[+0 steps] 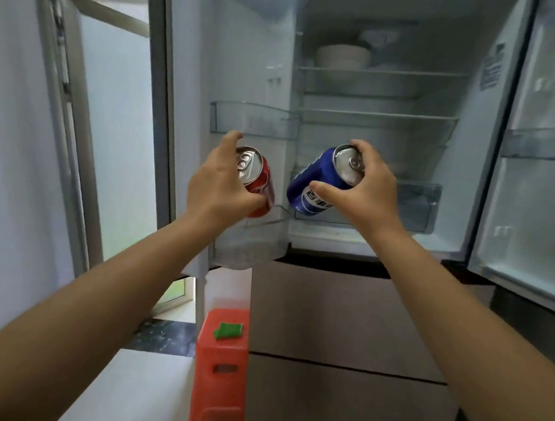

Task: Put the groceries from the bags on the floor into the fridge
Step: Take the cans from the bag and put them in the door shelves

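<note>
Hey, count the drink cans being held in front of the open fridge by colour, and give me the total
Red can, in the left hand: 1
Blue can, in the right hand: 1
Total: 2 cans

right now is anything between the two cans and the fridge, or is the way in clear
Nothing visible blocks them. Both fridge doors stand open. The red can in the left hand is at the left door's bins; the blue can in the right hand faces the open shelves. A white bowl sits higher up.

Two bare forearms, no sleeves, left hand (220, 181), right hand (369, 187)
</note>
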Demonstrator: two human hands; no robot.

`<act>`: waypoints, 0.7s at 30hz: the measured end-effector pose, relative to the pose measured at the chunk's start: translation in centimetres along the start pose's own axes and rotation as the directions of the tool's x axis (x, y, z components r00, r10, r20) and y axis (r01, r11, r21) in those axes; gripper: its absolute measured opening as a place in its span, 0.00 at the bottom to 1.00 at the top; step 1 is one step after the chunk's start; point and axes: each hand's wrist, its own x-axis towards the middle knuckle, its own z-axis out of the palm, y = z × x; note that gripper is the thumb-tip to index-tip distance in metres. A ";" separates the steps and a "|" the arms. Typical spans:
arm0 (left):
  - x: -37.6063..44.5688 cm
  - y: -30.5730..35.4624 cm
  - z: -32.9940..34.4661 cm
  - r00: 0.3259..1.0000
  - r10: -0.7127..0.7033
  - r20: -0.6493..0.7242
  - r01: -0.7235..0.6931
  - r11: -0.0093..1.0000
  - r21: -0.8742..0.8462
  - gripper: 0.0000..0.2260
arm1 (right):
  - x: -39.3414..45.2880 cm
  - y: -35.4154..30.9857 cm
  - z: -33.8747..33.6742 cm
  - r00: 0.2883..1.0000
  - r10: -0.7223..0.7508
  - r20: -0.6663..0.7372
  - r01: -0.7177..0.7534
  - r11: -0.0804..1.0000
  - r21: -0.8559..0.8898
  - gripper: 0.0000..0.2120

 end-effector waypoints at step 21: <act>8.9 -4.8 10.8 0.696 -0.708 0.119 0.619 0.675 0.401 0.13 | 14.4 13.2 15.8 0.505 -0.171 0.846 0.125 0.984 0.124 0.17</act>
